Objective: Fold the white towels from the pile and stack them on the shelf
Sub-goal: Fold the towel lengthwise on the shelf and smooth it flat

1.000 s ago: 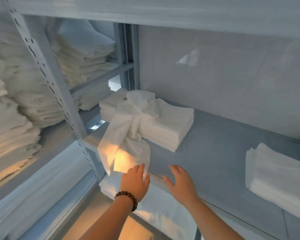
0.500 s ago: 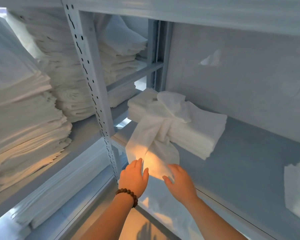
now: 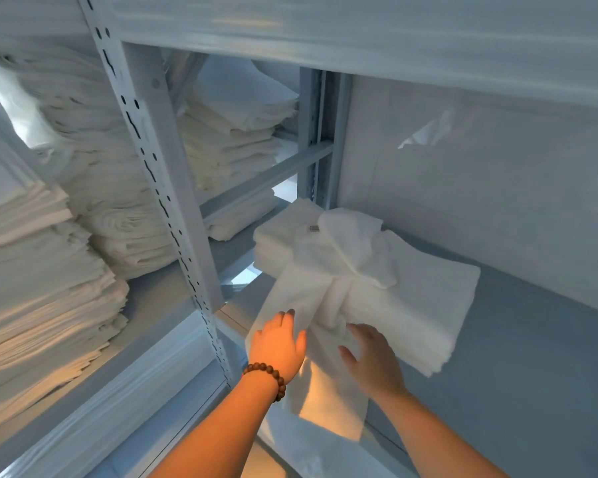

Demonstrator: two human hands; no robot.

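Both hands have gone in, up from the near edge of the shelf (image 3: 532, 357) and onto the loose towel (image 3: 328, 391) itself. The left hand (image 3: 277, 343), bead bracelet (image 3: 266, 376) at the wrist, lies flat on the cloth with fingers straight, and the right hand (image 3: 370, 357) has its fingers spread and relaxed against the bunched middle. Neither is gripping yet. A second ago they hovered short of the hanging tail; now there's contact. The towel is draped over the folded stack (image 3: 411, 315) at the far left of the shelf, its tail hanging off the near edge. It looks set for a pull-off and fold. The view has also closed in, and the right-hand stack has slipped out of frame
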